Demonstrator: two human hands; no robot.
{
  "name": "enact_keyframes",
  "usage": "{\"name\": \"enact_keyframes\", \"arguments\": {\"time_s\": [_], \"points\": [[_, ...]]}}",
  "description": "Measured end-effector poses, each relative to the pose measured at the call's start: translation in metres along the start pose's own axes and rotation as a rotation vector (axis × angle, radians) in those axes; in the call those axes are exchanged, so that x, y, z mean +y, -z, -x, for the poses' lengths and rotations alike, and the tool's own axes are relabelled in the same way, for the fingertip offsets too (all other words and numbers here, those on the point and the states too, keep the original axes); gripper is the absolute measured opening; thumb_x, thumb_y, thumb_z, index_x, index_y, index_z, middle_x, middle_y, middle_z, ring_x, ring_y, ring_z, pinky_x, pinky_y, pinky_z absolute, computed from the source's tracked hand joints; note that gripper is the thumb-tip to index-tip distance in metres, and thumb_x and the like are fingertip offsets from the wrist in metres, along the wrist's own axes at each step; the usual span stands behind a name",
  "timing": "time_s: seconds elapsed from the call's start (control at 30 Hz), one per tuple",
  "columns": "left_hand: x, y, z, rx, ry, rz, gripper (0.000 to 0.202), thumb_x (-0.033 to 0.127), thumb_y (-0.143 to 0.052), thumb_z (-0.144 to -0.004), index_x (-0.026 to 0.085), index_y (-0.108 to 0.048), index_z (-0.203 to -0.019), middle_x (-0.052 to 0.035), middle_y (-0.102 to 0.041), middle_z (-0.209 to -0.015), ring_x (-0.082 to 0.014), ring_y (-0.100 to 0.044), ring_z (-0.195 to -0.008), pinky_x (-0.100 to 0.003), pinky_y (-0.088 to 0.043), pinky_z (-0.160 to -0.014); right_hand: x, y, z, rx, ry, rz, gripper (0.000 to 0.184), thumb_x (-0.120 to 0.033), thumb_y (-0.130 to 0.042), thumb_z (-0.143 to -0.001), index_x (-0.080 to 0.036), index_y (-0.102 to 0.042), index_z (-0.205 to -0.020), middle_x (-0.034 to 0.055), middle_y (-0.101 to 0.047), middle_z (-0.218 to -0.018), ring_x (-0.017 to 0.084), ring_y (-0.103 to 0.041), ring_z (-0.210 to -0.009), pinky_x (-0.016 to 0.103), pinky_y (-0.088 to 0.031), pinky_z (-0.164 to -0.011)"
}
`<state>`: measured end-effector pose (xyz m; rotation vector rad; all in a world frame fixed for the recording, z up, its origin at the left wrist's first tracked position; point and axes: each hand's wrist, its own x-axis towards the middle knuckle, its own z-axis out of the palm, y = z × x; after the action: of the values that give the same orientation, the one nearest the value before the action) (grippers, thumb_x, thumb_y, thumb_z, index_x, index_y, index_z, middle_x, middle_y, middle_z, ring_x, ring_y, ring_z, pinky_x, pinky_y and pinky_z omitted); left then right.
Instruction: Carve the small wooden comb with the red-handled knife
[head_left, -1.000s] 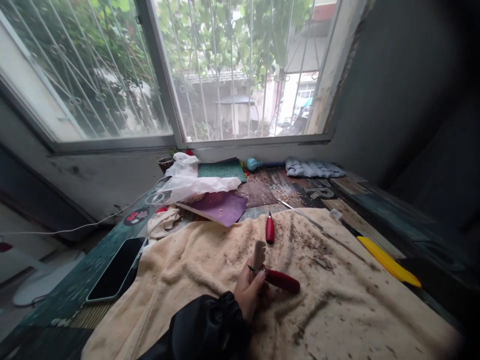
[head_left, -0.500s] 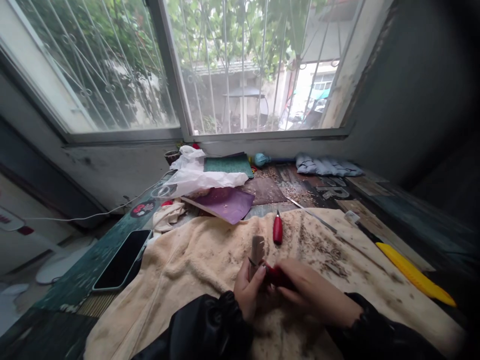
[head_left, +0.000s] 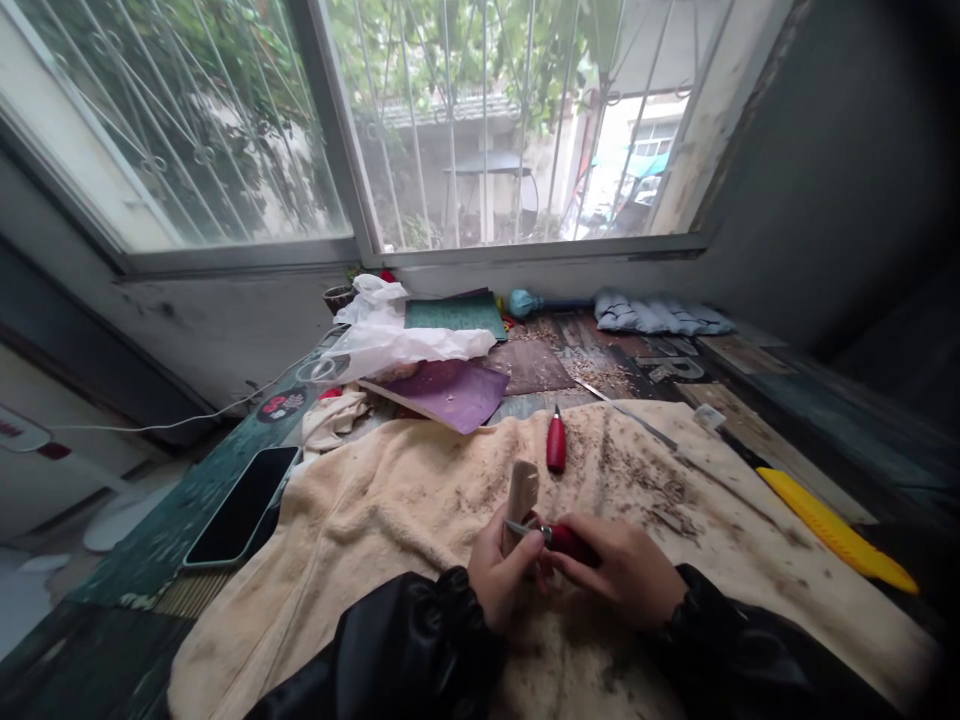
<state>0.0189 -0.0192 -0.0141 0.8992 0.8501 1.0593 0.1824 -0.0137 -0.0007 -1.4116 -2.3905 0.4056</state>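
My left hand [head_left: 501, 568] grips a small piece of wood [head_left: 523, 489] with a notched right edge, standing upright out of the fingers. Closed around a red handle, my right hand [head_left: 626, 570] holds a carving knife [head_left: 566, 541]. Its short metal blade lies across the wood, close to my left thumb; the exact contact is hard to see. Beyond my hands, a second red-handled carving knife [head_left: 556, 444] rests on the beige towel [head_left: 405, 490], its tip pointing away. Dark wood shavings [head_left: 660, 490] are scattered over the towel on the right.
A phone [head_left: 241, 508] lies at the left. To the right are a yellow-handled tool [head_left: 836, 528] and a long thin metal tool [head_left: 630, 412]. Farther back sit a purple sheet [head_left: 457, 395], a white plastic bag [head_left: 420, 343], a green mat [head_left: 456, 318] and a grey-blue bundle [head_left: 660, 313].
My right hand and its knife have rotated, and the blade now lies more sideways across the wood. The wood piece leans slightly more to the right. The whole view has shifted a little.
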Motion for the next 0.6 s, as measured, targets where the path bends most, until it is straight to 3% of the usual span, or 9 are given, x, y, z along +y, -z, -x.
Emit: {"name": "enact_keyframes", "arguments": {"time_s": [0.13,0.27,0.4,0.6], "points": [[-0.0021,0.0011,0.0004,-0.052,0.048,-0.035,0.037,0.041,-0.062,-0.067,0.013,-0.047,-0.085,0.0022,-0.054,-0.051,-0.009,-0.047,-0.036,-0.021,-0.038,-0.037,0.0051,-0.0051,0.0006,0.194,-0.012,0.081,0.036,-0.049,-0.039,-0.084,-0.019,-0.052,-0.068,-0.0016,-0.053,-0.054,0.01,-0.049,-0.047,0.021,-0.031,-0.047],[-0.0031,0.0013,-0.0004,0.025,0.077,-0.075,0.025,0.029,-0.06,-0.064,0.014,-0.049,-0.079,0.005,-0.049,-0.047,-0.0067,-0.041,-0.034,-0.019,-0.033,-0.035,0.0059,-0.0087,0.0005,0.221,0.072,0.102,0.039,-0.051,-0.041,-0.083,-0.019,-0.05,-0.061,-0.0025,-0.053,-0.05,0.008,-0.048,-0.043,0.021,-0.028,-0.045],[-0.0025,0.002,-0.0017,0.01,0.094,-0.093,0.021,0.02,-0.054,-0.059,0.013,-0.054,-0.08,0.0066,-0.045,-0.045,-0.0051,-0.035,-0.035,-0.019,-0.028,-0.037,0.0033,-0.0083,-0.0004,0.343,-0.014,0.17,0.044,-0.054,-0.04,-0.082,-0.019,-0.048,-0.056,-0.0029,-0.05,-0.044,0.008,-0.045,-0.038,0.021,-0.026,-0.042],[-0.0074,0.0065,-0.0043,0.053,0.096,-0.152,0.013,0.02,-0.051,-0.06,0.013,-0.054,-0.07,0.0042,-0.046,-0.049,-0.0064,-0.039,-0.04,-0.019,-0.027,-0.04,0.0045,-0.0085,0.0008,0.313,0.009,0.186,0.044,-0.055,-0.043,-0.08,-0.019,-0.049,-0.055,-0.0027,-0.052,-0.045,0.007,-0.047,-0.041,0.021,-0.026,-0.043]]}}
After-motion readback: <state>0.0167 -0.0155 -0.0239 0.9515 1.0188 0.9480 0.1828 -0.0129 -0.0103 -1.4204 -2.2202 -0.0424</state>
